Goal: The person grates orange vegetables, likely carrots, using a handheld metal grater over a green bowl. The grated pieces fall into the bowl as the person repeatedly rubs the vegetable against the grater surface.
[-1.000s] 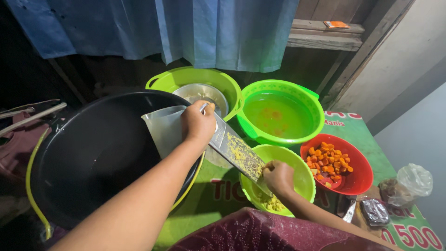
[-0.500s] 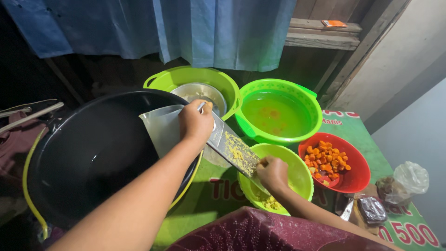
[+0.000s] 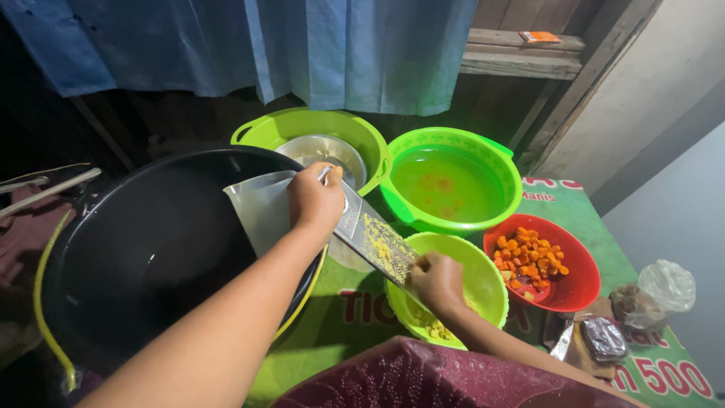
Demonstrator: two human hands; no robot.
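Hands (image 3: 316, 200) on slanted metal grater (image 3: 375, 240)

— What is everything standing on?
— A table (image 3: 332, 332) under a green printed cover.
— And directly on it?
— A big black basin (image 3: 151, 257), three green bowls (image 3: 302, 125) (image 3: 453, 181) (image 3: 483, 279), a red bowl (image 3: 581, 283) of orange pieces, and some small bags (image 3: 649, 298) at the right edge.

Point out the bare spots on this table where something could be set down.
Bare green table shows between the black basin and the small green bowl, below the grater the left hand holds. A smaller strip lies behind the red bowl, beside the water tub. The right edge is crowded with small bags. The right hand fills the small bowl.
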